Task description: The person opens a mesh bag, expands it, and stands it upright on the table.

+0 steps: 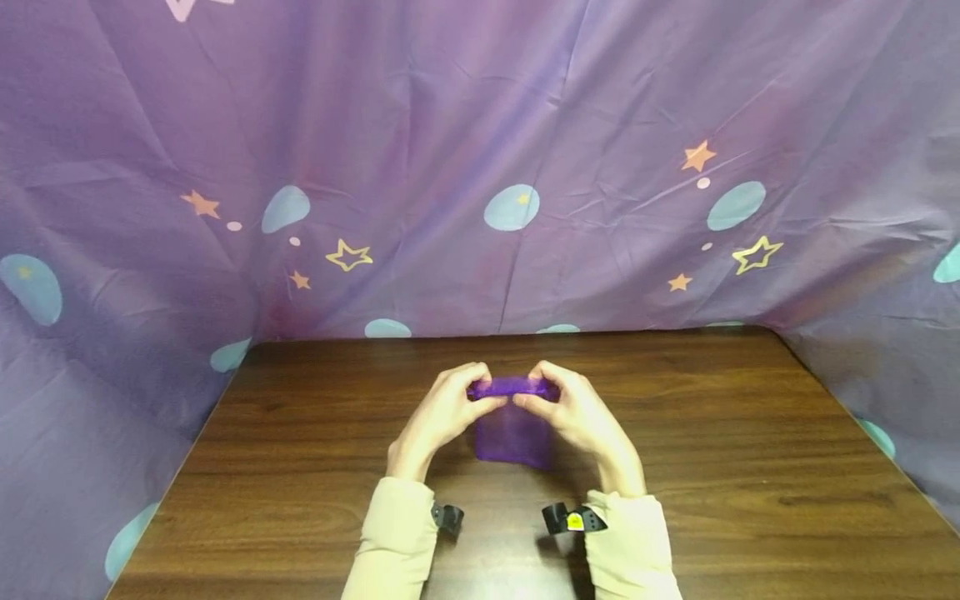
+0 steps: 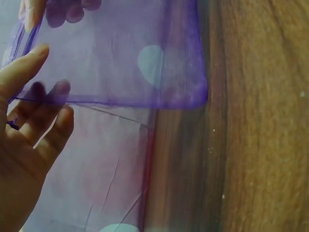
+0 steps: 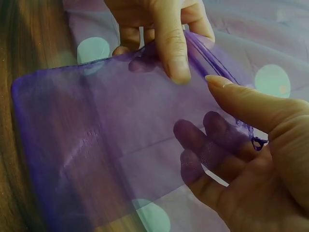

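Observation:
A sheer purple organza drawstring bag (image 1: 513, 437) hangs between both hands above the table, its gathered top edge uppermost. My left hand (image 1: 448, 407) pinches the left end of that top edge between thumb and fingers. At the other end my right hand (image 1: 576, 408) pinches it the same way. Through the see-through cloth of the bag (image 3: 120, 125), fingertips of both hands show behind it in the right wrist view. A small knotted cord loop (image 3: 259, 143) sticks out beside the right hand. The bag looks flat; I see nothing inside.
Under the hands lies a brown wood-grain table (image 1: 300, 467). A purple curtain (image 1: 450, 150) with stars and pale blue spots hangs behind the table and along its sides. Black wrist cameras (image 1: 573, 518) sit at both cream sleeves (image 1: 393, 533).

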Tool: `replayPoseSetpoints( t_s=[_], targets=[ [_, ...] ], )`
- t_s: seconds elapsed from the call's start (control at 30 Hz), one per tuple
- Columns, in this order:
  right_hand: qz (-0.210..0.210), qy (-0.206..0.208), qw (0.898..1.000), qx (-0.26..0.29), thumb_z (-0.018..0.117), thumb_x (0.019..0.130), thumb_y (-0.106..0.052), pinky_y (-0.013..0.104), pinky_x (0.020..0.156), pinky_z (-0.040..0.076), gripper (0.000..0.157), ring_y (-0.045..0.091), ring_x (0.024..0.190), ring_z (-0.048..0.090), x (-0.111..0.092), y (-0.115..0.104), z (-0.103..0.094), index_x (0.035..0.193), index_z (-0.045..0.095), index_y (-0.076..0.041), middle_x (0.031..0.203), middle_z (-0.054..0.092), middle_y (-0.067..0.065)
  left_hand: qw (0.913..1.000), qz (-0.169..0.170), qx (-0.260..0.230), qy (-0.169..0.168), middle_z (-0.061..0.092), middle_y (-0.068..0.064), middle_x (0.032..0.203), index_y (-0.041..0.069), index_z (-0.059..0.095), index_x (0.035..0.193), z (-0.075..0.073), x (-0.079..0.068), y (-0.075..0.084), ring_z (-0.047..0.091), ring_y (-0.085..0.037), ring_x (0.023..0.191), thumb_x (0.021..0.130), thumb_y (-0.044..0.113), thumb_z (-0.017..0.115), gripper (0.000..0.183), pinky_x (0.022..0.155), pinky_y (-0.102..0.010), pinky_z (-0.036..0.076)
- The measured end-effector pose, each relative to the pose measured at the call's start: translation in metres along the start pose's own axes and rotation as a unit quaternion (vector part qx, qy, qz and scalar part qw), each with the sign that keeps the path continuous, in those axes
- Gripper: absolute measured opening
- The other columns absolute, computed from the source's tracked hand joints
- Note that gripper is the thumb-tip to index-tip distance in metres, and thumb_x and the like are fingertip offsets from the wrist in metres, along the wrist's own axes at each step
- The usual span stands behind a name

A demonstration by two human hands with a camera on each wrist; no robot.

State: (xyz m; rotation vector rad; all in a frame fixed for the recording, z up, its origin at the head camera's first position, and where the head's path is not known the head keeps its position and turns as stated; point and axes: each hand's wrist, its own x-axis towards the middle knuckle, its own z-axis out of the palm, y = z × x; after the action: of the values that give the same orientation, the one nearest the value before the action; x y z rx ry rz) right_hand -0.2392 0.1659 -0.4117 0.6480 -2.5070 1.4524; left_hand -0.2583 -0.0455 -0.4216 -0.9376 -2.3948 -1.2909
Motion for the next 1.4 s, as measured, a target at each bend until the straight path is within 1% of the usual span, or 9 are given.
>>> replayPoseSetpoints(
  t_s=[0.2,0.43,0.63,0.73,0.9,1.03,1.17,1.27,1.4],
  targets=[
    [0.023,0.005,1.000,-0.008,0.079,0.083,-0.015,0.028,0.055,0.042,0.022,0.014,0.064,0.050,-0.004,0.002,-0.001,0.080,0.057,-0.016,0.070,0.054,-0.004,0.9997,0.020,0.013,-0.007,0.038,0.009,0.070,0.016,0.044,0.068,0.007,-0.002,-0.005,0.039,-0.007,0.063,0.084,0.014,0.078,0.037,0.055,-0.023,0.035],
    [0.025,0.004,1.000,-0.015,0.081,0.081,-0.019,0.028,0.052,0.041,0.027,0.013,0.059,0.048,-0.004,0.001,0.000,0.074,0.054,-0.018,0.065,0.052,-0.005,0.9997,0.021,0.005,0.014,0.038,0.009,0.067,0.015,0.044,0.066,0.004,-0.003,-0.005,0.039,-0.006,0.061,0.081,0.009,0.080,0.039,0.053,-0.023,0.034],
    [0.024,0.022,0.999,-0.019,0.081,0.081,-0.016,0.028,0.051,0.041,0.027,0.014,0.058,0.049,-0.004,0.000,0.000,0.074,0.054,-0.017,0.065,0.053,-0.004,0.9995,-0.013,-0.026,0.010,0.042,0.010,0.067,0.016,0.049,0.070,0.000,-0.002,-0.002,0.041,-0.006,0.060,0.083,0.014,0.079,0.033,0.053,-0.024,0.035],
    [0.033,0.036,0.999,-0.004,0.079,0.082,-0.013,0.028,0.051,0.041,0.025,0.015,0.059,0.050,-0.004,-0.001,-0.001,0.078,0.055,-0.014,0.067,0.054,-0.002,0.9968,-0.044,-0.066,0.011,0.054,0.007,0.073,0.014,0.057,0.085,0.001,-0.003,0.000,0.050,-0.007,0.064,0.084,0.015,0.078,0.021,0.056,-0.024,0.042],
    [0.044,0.051,0.997,0.038,0.075,0.085,-0.006,0.027,0.052,0.043,0.019,0.015,0.062,0.052,-0.001,-0.003,-0.003,0.089,0.057,-0.008,0.074,0.056,0.004,0.9790,-0.088,-0.184,0.008,0.067,-0.010,0.099,0.014,0.051,0.128,0.003,-0.001,0.003,0.067,-0.020,0.084,0.086,0.009,0.076,0.049,0.071,-0.031,0.055],
    [0.039,0.063,0.995,0.063,0.073,0.086,-0.001,0.026,0.058,0.046,0.020,0.015,0.069,0.055,0.003,-0.004,-0.004,0.098,0.058,-0.002,0.083,0.060,0.010,0.9602,-0.124,-0.250,0.008,0.066,-0.016,0.102,0.016,0.040,0.143,0.003,0.002,0.004,0.069,-0.025,0.089,0.085,0.006,0.076,0.069,0.075,-0.035,0.056],
    [0.033,0.069,0.992,0.096,0.070,0.085,0.006,0.028,0.061,0.049,0.029,0.019,0.074,0.059,0.003,-0.008,-0.005,0.110,0.055,0.003,0.092,0.063,0.018,0.9394,-0.164,-0.301,0.001,0.068,-0.018,0.094,0.014,0.036,0.145,0.001,0.001,0.007,0.069,-0.027,0.075,0.087,0.006,0.074,0.070,0.067,-0.038,0.056],
    [0.037,0.070,0.988,0.133,0.069,0.086,0.008,0.030,0.062,0.052,0.039,0.019,0.074,0.063,0.003,-0.010,-0.006,0.120,0.052,0.003,0.095,0.065,0.021,0.9350,-0.179,-0.304,-0.030,0.069,-0.017,0.085,0.005,0.044,0.135,-0.001,0.000,0.006,0.068,-0.027,0.066,0.091,0.010,0.070,0.050,0.062,-0.038,0.056],
    [0.037,0.078,0.982,0.166,0.069,0.086,0.006,0.031,0.063,0.054,0.049,0.017,0.075,0.066,0.004,-0.007,-0.006,0.130,0.048,0.000,0.096,0.066,0.023,0.9329,-0.187,-0.290,-0.104,0.069,-0.016,0.081,-0.003,0.058,0.112,-0.005,-0.002,0.004,0.069,-0.025,0.068,0.096,0.015,0.063,0.024,0.064,-0.039,0.057]
  ],
)
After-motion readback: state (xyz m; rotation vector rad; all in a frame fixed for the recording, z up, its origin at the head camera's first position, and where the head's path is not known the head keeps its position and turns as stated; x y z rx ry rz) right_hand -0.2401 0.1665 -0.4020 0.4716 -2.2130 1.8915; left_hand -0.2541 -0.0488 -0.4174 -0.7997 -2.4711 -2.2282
